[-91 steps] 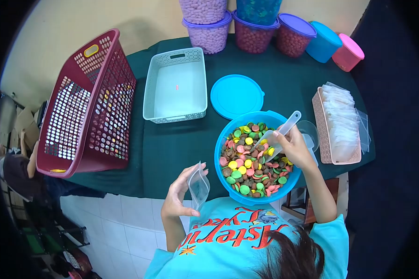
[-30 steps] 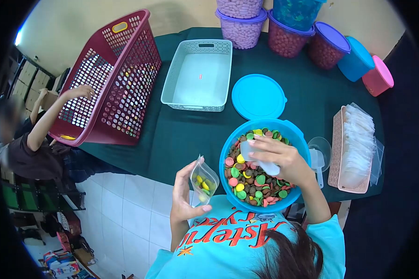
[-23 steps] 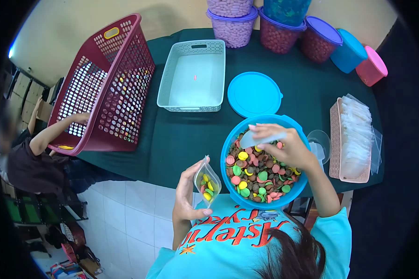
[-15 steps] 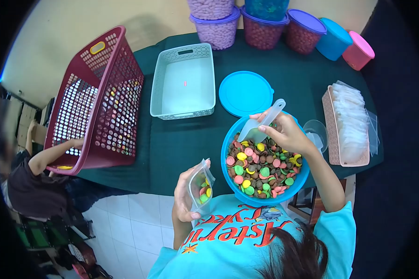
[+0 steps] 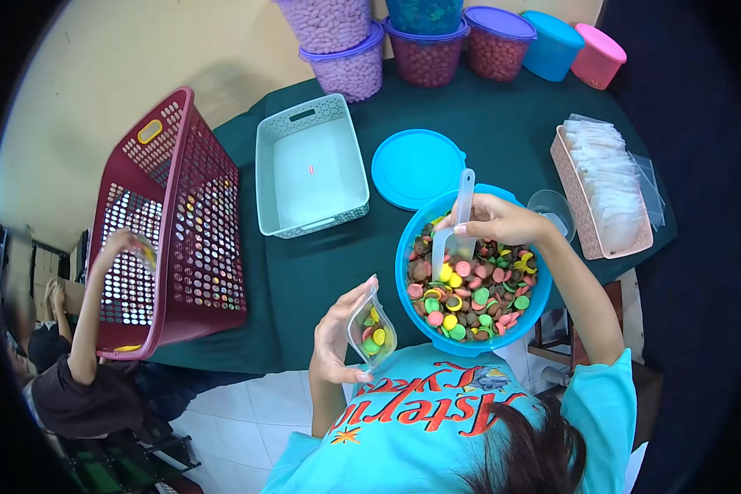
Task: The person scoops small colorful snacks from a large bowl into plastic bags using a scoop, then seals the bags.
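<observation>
In the head view, my left hand (image 5: 331,337) grips a clear plastic pouch (image 5: 356,329), its mouth spread apart. A few yellow, green and pink button-shaped sweets (image 5: 376,339) lie inside it. My right hand (image 5: 502,221) pinches a translucent plastic scoop (image 5: 466,191) by its handle, over a round blue tub (image 5: 401,276). The scoop's bowl points down against a heap of brown, pink, green and yellow sweets (image 5: 479,290) filling the tub. Left of the tub, the pouch is held apart from its rim.
A blue lid (image 5: 418,169) and a pale green tray (image 5: 313,185) lie on the dark green cloth. A pink basket of plastic bags (image 5: 608,177) stands right, near a clear cup (image 5: 552,206). Lidded tubs (image 5: 428,58) line the back. Left, a co-worker's hand (image 5: 117,243) holds a packet over a maroon basket (image 5: 202,247).
My right hand has turned the scoop more upright, its bowl now lower in the sweets. The co-worker's hand has risen with a packet in it. The view has shifted slightly.
</observation>
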